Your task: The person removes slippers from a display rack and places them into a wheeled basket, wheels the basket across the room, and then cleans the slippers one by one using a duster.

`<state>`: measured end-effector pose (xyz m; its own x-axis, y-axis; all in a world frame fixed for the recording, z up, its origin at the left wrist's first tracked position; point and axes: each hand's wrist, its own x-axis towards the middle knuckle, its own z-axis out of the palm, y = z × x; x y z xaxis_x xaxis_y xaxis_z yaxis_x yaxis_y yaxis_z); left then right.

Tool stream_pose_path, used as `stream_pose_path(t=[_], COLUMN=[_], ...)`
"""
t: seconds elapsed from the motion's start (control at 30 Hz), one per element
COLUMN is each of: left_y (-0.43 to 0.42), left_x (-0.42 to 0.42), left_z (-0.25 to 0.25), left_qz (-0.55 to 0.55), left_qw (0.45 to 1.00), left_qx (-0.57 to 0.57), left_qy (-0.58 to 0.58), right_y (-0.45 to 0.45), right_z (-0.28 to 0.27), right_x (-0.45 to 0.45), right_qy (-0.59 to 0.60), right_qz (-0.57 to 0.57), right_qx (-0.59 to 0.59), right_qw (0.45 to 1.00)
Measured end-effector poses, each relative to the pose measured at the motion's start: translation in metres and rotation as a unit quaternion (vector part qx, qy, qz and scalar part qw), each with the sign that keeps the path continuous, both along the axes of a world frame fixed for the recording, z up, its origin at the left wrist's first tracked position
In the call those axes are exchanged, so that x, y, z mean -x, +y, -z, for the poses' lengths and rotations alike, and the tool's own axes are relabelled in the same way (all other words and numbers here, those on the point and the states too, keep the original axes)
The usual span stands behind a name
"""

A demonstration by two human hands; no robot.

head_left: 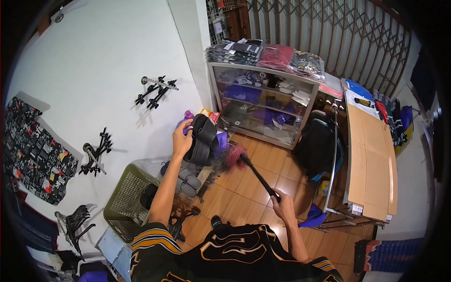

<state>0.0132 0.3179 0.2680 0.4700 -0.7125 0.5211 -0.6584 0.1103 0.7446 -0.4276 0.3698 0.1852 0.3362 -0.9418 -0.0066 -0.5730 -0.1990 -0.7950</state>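
My left hand (182, 137) is raised at the centre left, its fingers closed on a pair of black slides (202, 141). In my right hand (283, 206), lower right of centre, is the black handle of a duster (258, 176). The duster's pink and dark fluffy head (232, 157) is beside the lower edge of the slides; whether they touch is unclear. Below the slides, a grey pair of slides (188, 182) rests on a low rack.
A green basket (123, 195) stands at the left. Ahead is a glass cabinet (263, 68) topped with packed clothes (277, 56). A metal rail (334, 160), dark bags (315, 145) and cardboard (371, 155) are at the right. Hangers (75, 225) hang on the left wall.
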Motion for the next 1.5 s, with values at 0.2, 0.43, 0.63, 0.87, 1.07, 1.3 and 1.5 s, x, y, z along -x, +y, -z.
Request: stream_pose_path(t=[0.2,0.43,0.63,0.87,1.07,1.3,1.5], left_y=[0.012,0.014,0.015,0.001,0.001,-0.009,0.005], left_x=[-0.019,-0.010,-0.014,-0.014,-0.014,-0.034,0.001], left_z=[0.006,-0.003,0.008,0.035,0.036,0.053,0.026], left_qz=[-0.034,-0.031,-0.033,-0.012,0.000,0.216,0.085], left_qw=[0.999,0.999,0.999,0.999,0.998,0.856,0.995], left_qx=[-0.007,-0.034,-0.025,-0.034,-0.035,0.076,-0.044], left_qy=[0.017,-0.007,0.006,0.039,0.045,0.463,0.038], right_y=[0.003,-0.001,-0.006,-0.003,-0.002,-0.018,-0.028], right_z=[-0.008,0.020,-0.006,-0.078,-0.073,-0.073,-0.028], right_x=[-0.002,0.006,-0.002,-0.010,0.015,0.015,-0.026], right_qy=[-0.266,-0.009,-0.118,-0.197,-0.094,-0.165,-0.243], right_qz=[0.085,-0.128,0.027,-0.061,-0.251,-0.187,0.016], right_qx=[-0.112,-0.040,-0.012,-0.142,-0.166,-0.256,-0.110], right_qw=[0.954,0.991,0.993,0.968,0.949,0.934,0.964])
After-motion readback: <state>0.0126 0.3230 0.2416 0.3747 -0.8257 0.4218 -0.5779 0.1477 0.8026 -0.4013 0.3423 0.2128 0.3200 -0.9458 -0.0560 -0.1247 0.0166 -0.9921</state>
